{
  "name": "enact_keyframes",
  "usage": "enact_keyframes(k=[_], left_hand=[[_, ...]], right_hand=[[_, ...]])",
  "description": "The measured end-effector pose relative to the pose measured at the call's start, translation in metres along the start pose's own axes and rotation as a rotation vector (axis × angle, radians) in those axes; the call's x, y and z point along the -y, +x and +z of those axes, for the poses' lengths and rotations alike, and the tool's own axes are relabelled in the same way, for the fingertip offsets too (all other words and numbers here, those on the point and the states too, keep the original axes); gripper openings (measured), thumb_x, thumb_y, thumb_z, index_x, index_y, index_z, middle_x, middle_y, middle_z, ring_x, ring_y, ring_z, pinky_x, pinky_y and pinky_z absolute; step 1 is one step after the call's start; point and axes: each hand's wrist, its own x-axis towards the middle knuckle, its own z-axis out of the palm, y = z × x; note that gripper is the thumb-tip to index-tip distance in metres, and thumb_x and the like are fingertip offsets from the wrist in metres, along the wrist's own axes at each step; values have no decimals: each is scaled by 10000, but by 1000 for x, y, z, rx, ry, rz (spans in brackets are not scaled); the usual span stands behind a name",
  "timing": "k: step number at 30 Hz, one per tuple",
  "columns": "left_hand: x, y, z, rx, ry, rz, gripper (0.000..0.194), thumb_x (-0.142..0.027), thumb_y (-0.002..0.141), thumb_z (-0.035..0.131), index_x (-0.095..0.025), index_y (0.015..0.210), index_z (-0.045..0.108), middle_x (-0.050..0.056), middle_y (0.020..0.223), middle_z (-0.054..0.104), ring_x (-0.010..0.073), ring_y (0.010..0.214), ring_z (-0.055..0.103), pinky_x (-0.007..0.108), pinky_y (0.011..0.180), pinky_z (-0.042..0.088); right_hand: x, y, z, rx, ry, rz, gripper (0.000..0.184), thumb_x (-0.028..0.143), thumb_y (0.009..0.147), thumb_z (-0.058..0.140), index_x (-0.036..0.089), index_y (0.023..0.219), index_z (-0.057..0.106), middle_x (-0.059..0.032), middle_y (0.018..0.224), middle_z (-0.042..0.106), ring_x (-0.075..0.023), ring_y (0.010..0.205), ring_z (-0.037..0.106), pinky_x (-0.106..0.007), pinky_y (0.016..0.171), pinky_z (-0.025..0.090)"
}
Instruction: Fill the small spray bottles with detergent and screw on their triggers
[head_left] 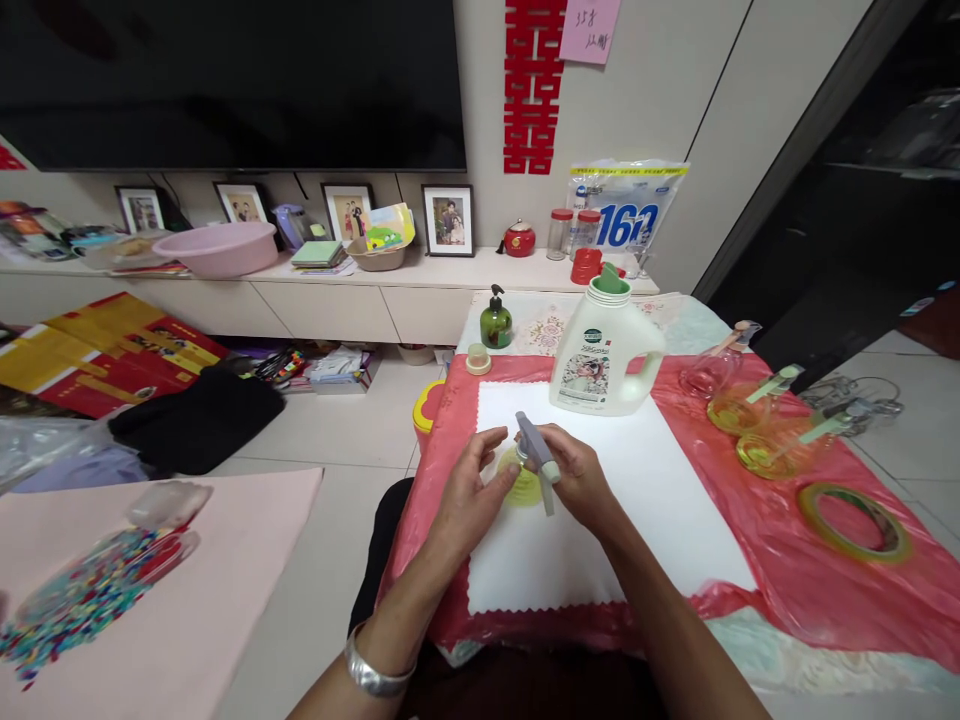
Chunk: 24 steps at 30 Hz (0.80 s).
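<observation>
In the head view, the grey plastic trigger spray head with a pale green nozzle (pixel 534 441) sits between the hands over a clear bottle of yellow liquid (pixel 525 489), its long axis slanting toward the wearer; the right hand (pixel 579 470) holds it, while the left hand (pixel 474 482) curls beside the bottle, its grip impossible to tell. They are near the left edge of the surface (pixel 810 440), on a white scallop-edged sheet (pixel 637 520) over red plastic film; beyond the far edge stands a long white cabinet (pixel 322 312).
</observation>
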Motion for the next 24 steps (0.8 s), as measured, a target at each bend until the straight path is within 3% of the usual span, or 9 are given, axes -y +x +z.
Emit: enact_keyframes(k=[2,4,10,16,24], left_hand=[[-8,1,5,-22,-116,55,306,-339,865,661,-218,1146,653,97,1216,678,257,1202,617,464,1092,438],[-8,2,12,-49,-222,73,275,-362,855,689,-217,1088,677,78,1122,701,235,1099,658,410,1009,499],[21,5,28,-218,-379,68,325,-443,787,761,-215,1006,688,42,1046,687,196,1009,649,329,925,515],[30,6,31,-250,-355,107,253,-418,821,737,-234,983,677,9,1024,672,171,1004,616,290,932,484],[28,6,30,-284,-298,135,253,-368,778,755,-233,982,691,26,1009,698,201,963,649,315,872,527]], right_hand=[[-3,-3,4,-32,21,-4,268,269,930,603,232,1187,671,-58,1143,632,-179,1033,613,-296,909,512],[-6,-4,9,-74,38,-15,266,287,934,609,230,1186,669,-58,1127,633,-178,1033,612,-299,920,507],[-9,-6,22,-185,39,-67,259,357,951,609,224,1160,684,-63,1123,634,-175,1061,597,-292,956,473],[-2,-8,26,-191,109,-32,325,422,1018,490,239,1219,667,-62,1171,603,-161,1106,578,-286,974,461],[-7,-7,31,-296,156,22,308,418,895,684,177,1086,699,-65,1073,613,-168,1027,584,-294,943,450]])
